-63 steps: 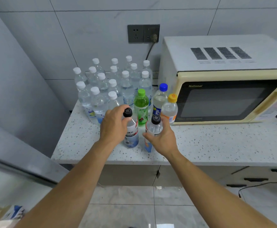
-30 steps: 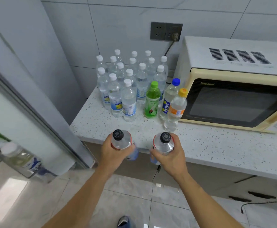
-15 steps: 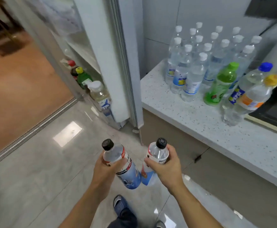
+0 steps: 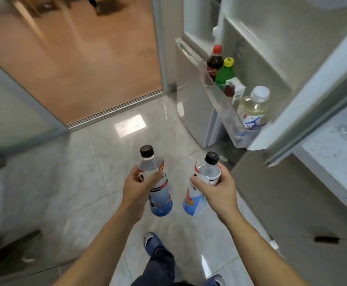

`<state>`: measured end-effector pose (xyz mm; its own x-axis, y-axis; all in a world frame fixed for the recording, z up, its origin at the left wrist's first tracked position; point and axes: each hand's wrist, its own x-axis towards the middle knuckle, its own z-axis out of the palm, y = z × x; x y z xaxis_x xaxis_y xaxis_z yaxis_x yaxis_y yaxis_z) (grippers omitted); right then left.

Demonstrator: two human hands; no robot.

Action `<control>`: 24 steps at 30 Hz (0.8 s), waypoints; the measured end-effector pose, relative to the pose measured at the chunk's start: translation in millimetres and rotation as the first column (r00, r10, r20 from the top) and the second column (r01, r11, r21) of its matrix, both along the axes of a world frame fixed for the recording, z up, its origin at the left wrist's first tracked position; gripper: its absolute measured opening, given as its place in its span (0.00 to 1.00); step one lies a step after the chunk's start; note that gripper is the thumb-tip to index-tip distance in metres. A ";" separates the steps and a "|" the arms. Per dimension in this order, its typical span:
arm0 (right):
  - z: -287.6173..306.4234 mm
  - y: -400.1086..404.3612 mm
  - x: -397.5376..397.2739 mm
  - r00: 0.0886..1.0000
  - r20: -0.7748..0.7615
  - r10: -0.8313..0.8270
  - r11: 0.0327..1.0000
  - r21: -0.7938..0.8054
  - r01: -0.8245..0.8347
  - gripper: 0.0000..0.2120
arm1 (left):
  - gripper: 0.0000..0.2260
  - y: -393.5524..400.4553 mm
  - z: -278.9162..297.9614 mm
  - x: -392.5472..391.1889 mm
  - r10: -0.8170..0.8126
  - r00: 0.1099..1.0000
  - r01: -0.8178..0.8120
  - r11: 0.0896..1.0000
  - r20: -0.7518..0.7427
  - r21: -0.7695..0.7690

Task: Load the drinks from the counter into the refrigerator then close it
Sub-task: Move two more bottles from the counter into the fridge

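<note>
Bottles with black caps, two, are being held over the tiled floor (image 4: 127,124): the left bottle (image 4: 157,182) is being gripped by the left hand (image 4: 140,185), the right bottle (image 4: 201,182) by the right hand (image 4: 217,187), near the open refrigerator door (image 4: 304,96), whose shelf (image 4: 222,100) is being occupied by other drinks.
</note>
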<state>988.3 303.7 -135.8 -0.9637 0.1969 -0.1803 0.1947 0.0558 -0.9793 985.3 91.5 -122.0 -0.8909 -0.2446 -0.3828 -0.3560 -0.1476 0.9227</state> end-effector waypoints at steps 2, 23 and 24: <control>-0.7 -32.8 -19.0 1.000 0.009 -0.007 1.000 0.012 0.007 0.25 | 0.16 -31.4 -4.2 -13.5 0.027 1.000 -0.027 0.999 0.004 -0.024; -14.4 -212.0 -306.9 0.996 -0.089 0.006 0.997 0.076 0.001 0.27 | 0.23 -186.6 7.7 -287.8 0.009 0.999 -0.016 0.987 -0.044 -0.157; -14.6 -215.1 -327.3 0.996 -0.093 0.004 0.997 0.079 0.004 0.28 | 0.23 -189.3 9.9 -307.0 0.001 0.999 -0.009 0.986 -0.048 -0.165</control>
<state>661.0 88.6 -150.3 -0.9755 0.2070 -0.0744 0.1034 0.1333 -0.9857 678.3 -97.8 -112.1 -0.9058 -0.3053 -0.2939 -0.3108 0.0070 0.9505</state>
